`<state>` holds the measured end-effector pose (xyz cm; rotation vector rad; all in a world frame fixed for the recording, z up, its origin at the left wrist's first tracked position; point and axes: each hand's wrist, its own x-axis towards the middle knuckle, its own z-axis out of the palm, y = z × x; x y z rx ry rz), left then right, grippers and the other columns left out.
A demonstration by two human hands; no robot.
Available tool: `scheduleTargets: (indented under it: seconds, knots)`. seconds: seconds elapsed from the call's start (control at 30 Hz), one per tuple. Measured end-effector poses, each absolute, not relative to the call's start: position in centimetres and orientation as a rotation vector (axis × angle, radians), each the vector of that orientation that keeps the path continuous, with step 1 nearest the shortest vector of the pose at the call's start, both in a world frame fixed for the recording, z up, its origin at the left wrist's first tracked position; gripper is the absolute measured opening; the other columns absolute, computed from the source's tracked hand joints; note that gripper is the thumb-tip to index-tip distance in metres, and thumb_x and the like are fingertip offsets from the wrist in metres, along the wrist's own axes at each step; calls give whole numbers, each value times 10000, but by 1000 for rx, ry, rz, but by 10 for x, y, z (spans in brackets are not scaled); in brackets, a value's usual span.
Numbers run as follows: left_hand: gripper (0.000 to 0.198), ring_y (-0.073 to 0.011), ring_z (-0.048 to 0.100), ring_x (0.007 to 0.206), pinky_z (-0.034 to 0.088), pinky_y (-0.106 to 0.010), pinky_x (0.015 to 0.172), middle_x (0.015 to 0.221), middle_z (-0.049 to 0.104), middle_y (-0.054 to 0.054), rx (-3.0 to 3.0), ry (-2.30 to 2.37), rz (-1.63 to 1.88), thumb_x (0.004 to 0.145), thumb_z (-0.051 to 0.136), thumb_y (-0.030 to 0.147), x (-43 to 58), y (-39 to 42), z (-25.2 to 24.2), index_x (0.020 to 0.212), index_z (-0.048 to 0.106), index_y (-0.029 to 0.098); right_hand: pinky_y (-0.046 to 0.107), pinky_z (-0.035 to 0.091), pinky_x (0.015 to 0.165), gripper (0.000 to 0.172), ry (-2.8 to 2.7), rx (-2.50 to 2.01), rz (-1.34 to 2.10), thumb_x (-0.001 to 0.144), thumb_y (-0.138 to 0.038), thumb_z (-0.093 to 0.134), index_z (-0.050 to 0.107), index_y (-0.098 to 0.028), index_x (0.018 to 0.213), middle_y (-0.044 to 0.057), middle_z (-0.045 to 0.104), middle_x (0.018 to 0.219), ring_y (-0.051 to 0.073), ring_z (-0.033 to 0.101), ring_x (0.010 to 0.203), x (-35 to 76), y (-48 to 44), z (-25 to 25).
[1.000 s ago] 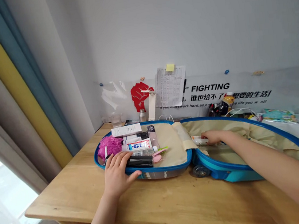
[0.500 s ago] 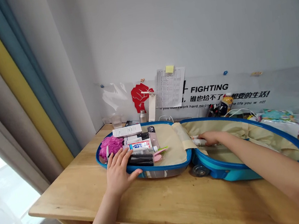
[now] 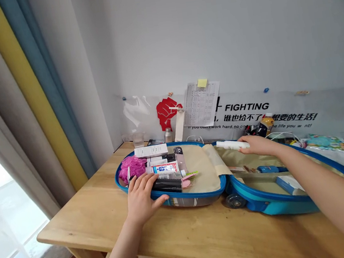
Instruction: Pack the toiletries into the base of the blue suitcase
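Observation:
An open blue suitcase lies across the wooden table. My right hand grips one end of a white bottle above the suitcase's right half. Beneath it in that half are a blue bottle and a blue and white box. My left hand rests with spread fingers on the near rim of the left half, beside a black case. That half also holds a pink bath puff, a white box and a toothpaste box.
Behind the suitcase stand a clear cup, a metallic bottle and an orange-labelled bottle against the wall. Plastic packets lie at the right. The table's front edge is near my lap.
My right hand has risen from inside the right half, lifting the white bottle into clear view. The blue bottle and the blue and white box now show. My left hand stays on the rim.

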<state>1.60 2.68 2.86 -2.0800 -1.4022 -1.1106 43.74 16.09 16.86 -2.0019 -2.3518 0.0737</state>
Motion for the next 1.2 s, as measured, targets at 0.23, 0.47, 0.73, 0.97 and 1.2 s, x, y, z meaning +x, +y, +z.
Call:
scheduleTargets:
  seconds: [0.23, 0.47, 0.73, 0.97, 1.2]
  knots:
    - [602, -299, 572, 1115, 337, -460, 1023, 1195, 658, -117, -2075, -1423, -1100, 830, 500, 662, 15, 26, 28, 1204, 610, 203, 354, 460, 935, 497, -2495, -1509, 235, 827, -455, 517, 550, -233, 1270, 65, 620, 1275, 256, 598, 1107, 320, 151, 165]
    - [587, -298, 570, 1123, 337, -465, 1030, 1194, 657, -113, -2058, -1401, -1091, 850, 476, 650, 14, 27, 26, 1205, 604, 200, 316, 497, 865, 407, -2718, -1152, 426, 805, -369, 624, 615, -220, 1184, 61, 672, 1165, 213, 639, 1014, 217, 154, 124]
    - [587, -300, 570, 1137, 331, -468, 1040, 1204, 657, -115, -2066, -1399, -1078, 850, 484, 642, 13, 28, 25, 1209, 601, 193, 356, 470, 954, 421, -2743, -1072, 409, 824, -310, 617, 593, -230, 1236, 88, 630, 1216, 237, 605, 1097, 194, 156, 102]
    - [550, -307, 514, 1233, 282, -487, 1089, 1316, 598, -110, -2023, -1427, -1045, 875, 504, 537, 16, 24, 21, 1313, 544, 207, 341, 443, 1016, 418, -2747, -1013, 433, 818, -208, 591, 620, -254, 1233, 50, 637, 1251, 236, 586, 1162, 195, 152, 99]
    - [502, -299, 464, 1293, 280, -479, 1096, 1388, 540, -90, -2007, -1432, -989, 898, 494, 446, 15, 20, 18, 1353, 519, 235, 310, 458, 1016, 408, -2644, -1032, 500, 843, -170, 516, 629, -252, 1227, 24, 629, 1292, 193, 586, 1184, 206, 154, 112]
